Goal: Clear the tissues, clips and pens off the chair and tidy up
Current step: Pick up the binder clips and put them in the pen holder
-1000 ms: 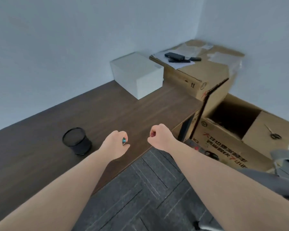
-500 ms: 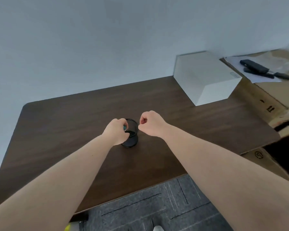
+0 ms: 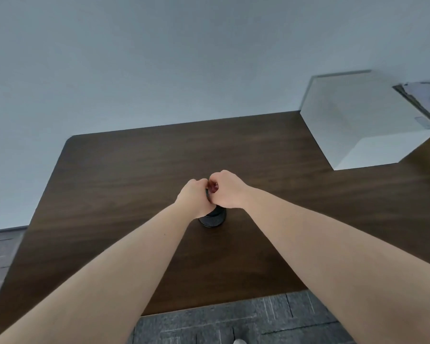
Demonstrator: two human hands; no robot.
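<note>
Above upright black mesh cup: left hand, right hand, fists touching.

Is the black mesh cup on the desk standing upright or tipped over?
Upright. The black mesh cup stands on its round base on the desk; both fists, left hand and right hand, hide its rim.

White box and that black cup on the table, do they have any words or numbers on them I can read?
No readable text anywhere.
White box: one small grey label near its right corner, too blurred to read.
Black mesh cup: no writing shows; the left hand and right hand cover most of it.
Wooden table: no markings.
</note>
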